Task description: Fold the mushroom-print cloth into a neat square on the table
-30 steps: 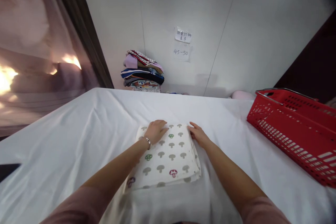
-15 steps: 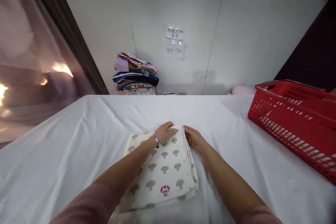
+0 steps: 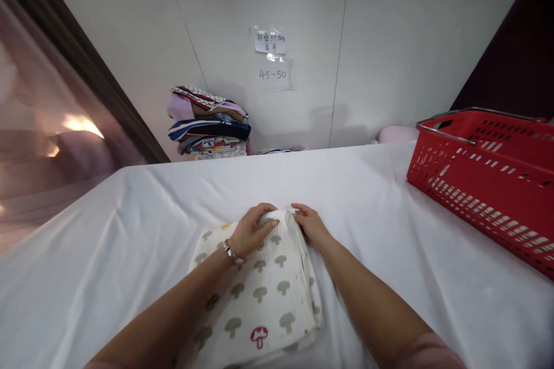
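A folded white cloth printed with grey mushrooms, and a few coloured ones, lies in layers in front of me. My left hand, with a bracelet at the wrist, grips its far edge, thumb on top and fingers over the back. At the far right corner, my right hand holds the layered edge between bent fingers; its thumb is mostly hidden. The stacked folds show along the cloth's right side. Part of the cloth's left side is covered by my left forearm.
White fabric covers the table. A red perforated basket with metal handles stands at the right. Beyond the far edge is a pile of folded textiles against the wall, near paper signs. A sheer curtain hangs at left.
My view has shifted and tilted a little. My left hand has slid left and slightly nearer along the cloth, its thumb now more spread. My right hand stays at the corner.
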`<state>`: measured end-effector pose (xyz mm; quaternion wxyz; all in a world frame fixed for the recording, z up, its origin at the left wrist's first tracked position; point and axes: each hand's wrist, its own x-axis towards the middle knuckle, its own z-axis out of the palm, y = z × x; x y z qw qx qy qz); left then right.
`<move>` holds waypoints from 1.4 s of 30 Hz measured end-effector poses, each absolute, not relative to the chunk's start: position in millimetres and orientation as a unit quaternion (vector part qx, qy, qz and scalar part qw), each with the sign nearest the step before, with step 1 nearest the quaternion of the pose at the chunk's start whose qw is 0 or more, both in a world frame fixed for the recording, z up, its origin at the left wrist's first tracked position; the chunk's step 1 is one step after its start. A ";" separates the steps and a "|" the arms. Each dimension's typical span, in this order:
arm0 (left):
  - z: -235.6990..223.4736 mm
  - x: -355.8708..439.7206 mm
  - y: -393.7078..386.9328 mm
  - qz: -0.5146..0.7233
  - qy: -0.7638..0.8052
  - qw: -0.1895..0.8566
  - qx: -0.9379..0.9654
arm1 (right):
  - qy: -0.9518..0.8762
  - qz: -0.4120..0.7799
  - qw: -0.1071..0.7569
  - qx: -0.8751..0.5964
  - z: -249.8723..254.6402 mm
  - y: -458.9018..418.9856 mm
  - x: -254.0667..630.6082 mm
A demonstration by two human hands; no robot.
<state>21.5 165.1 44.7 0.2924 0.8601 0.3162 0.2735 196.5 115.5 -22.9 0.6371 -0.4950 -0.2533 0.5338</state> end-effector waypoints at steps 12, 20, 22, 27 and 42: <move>19.6 52.8 181.3 0.190 0.364 0.295 0.863 | -0.255 0.532 0.643 -0.488 -23.5 114.0 194.7; 11.7 54.1 182.3 0.204 0.337 0.230 0.890 | -0.327 0.500 0.629 -0.497 -17.6 107.5 191.3; 14.7 54.8 183.6 0.158 0.364 0.242 0.885 | -0.344 0.491 0.629 -0.495 -20.4 108.0 190.3; 37.1 44.8 199.2 0.024 0.397 0.265 0.878 | -0.347 0.477 0.627 -0.509 -26.0 110.5 191.1; 58.6 -32.6 233.4 -0.137 0.439 0.314 0.831 | -0.357 0.484 0.636 -0.483 -11.2 101.1 193.1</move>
